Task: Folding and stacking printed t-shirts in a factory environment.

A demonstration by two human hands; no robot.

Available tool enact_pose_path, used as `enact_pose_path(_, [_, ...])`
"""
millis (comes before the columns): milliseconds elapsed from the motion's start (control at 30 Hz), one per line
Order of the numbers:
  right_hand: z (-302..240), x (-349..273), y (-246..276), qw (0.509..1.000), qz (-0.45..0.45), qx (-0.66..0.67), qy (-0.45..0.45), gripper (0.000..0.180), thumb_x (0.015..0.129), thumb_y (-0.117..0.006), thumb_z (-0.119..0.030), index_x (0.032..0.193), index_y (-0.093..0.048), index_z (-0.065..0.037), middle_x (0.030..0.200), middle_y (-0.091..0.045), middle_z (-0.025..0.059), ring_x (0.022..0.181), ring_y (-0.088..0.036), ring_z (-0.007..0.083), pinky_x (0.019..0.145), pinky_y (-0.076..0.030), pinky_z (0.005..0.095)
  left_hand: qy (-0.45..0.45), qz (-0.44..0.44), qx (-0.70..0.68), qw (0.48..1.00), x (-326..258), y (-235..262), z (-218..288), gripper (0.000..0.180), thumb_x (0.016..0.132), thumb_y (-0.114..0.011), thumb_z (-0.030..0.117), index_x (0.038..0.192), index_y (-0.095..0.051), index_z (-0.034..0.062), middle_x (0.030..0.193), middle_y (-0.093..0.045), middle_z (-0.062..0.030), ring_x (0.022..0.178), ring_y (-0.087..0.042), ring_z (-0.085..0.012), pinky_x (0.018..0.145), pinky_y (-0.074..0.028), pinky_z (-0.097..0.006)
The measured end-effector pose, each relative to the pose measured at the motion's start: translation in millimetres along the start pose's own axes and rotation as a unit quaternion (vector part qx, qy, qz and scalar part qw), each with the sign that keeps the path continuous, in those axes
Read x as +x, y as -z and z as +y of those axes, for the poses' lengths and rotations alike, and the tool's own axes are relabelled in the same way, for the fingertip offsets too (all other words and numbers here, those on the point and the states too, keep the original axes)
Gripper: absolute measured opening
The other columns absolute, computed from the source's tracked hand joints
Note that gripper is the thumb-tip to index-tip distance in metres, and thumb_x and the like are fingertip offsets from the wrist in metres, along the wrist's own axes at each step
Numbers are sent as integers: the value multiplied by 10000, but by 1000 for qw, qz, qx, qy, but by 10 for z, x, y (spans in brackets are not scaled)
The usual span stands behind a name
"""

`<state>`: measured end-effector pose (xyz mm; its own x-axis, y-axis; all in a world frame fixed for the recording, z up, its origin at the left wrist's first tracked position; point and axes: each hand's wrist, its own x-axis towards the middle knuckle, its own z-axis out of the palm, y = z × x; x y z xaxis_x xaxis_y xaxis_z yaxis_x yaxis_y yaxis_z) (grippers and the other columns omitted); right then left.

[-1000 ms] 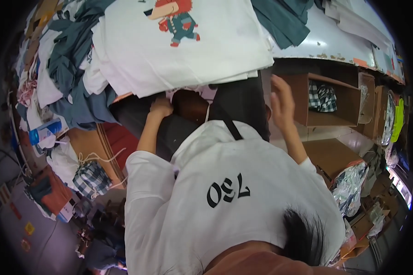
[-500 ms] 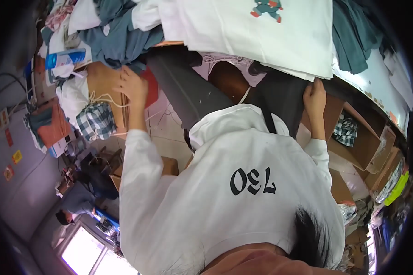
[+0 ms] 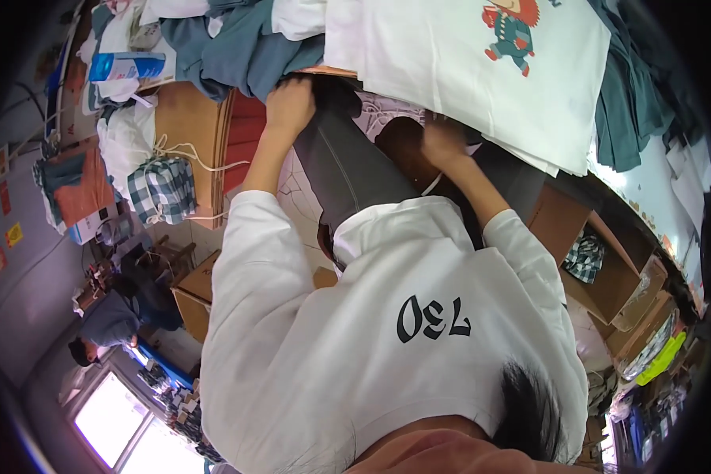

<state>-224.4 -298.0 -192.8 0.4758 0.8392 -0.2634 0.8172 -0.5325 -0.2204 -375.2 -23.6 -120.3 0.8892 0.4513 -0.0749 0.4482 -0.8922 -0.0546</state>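
Observation:
My left hand is at the table's front edge, just under the teal cloth and above my left knee. Its fingers are bent away from view, so their grip is hidden. My right hand is between my thighs, close to the hanging edge of a white cloth stack. Motion smears its fingers, and I cannot make out anything in them. The white cloth has a printed cartoon figure in teal and red and drapes over the table edge.
Left of my legs stand flattened cardboard and a checked cloth bundle tied with cord. A blue packet lies at the far left. More teal cloth hangs at right, above an open cardboard box. Another person is at the lower left.
My left hand has moved right and up to the table edge. My right hand has left the white cloth's right corner and moved left between my thighs. The view has shifted.

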Motion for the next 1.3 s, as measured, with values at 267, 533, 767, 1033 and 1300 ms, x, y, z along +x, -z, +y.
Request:
enact_pose_path(267, [84,-303,518,696,-371,614,24,185,984,-603,-203,1089,-656,-60,968,-667,21,791,-651,103,613,-546,255,-316,-124,-224,914,-1169,127,1173,414,853,-609,275,1206,-643,61,1244,-592,-144,1277,-500,-301,1161,-278,-537])
enact_pose_path(533, [139,-763,536,770,-301,563,10,242,1006,-583,-223,1099,-666,-15,954,-677,25,797,-614,107,727,-517,270,-154,30,-142,977,-552,-7,237,366,871,-658,276,1195,-676,107,1300,-596,-130,1243,-524,-358,1050,-394,-553])
enact_pose_path(767, [713,-1230,1361,837,-147,520,-85,212,1000,-573,-165,990,-670,23,845,-666,54,733,-592,105,678,-497,270,62,76,-219,971,-321,324,5,248,920,-588,179,1117,-696,74,1070,-682,-138,908,-668,-331,789,-543,-394])
enact_pose_path(1033, [864,-1424,1880,880,201,401,-156,112,920,-684,-94,907,-597,-24,777,-557,-13,722,-516,81,661,-415,229,-197,285,-401,848,-101,995,1291,230,754,-784,97,967,-698,81,938,-664,-46,784,-656,-240,678,-533,-357])
enact_pose_path(1300, [906,-1267,1835,956,236,172,22,213,780,-740,-36,948,-608,-37,1138,-613,139,1073,-585,344,918,-473,402,-319,242,-229,887,254,844,1645,315,667,-768,109,954,-636,109,1104,-618,-29,1059,-582,-231,959,-404,-379])
